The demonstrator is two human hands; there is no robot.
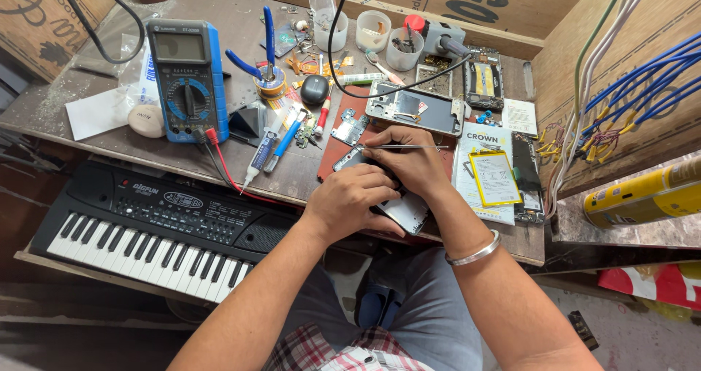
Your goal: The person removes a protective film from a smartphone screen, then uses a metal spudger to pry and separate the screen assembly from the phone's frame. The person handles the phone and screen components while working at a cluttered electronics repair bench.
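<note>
My left hand (350, 199) grips an opened phone body (403, 212) at the front edge of a red-brown mat (337, 146). My right hand (407, 159) sits just behind it, holding thin metal tweezers (398, 147) that point left over the phone. A silver bangle (476, 253) circles my right wrist. Most of the phone is hidden under both hands.
A blue multimeter (187, 75) with red and black leads lies at left, next to blue pliers (261, 58), syringe tubes (264, 152) and small plastic cups (374, 30). Another opened phone frame (415, 108), a yellow battery (495, 178), a black keyboard (157, 228) and a yellow can (642, 196) surround me.
</note>
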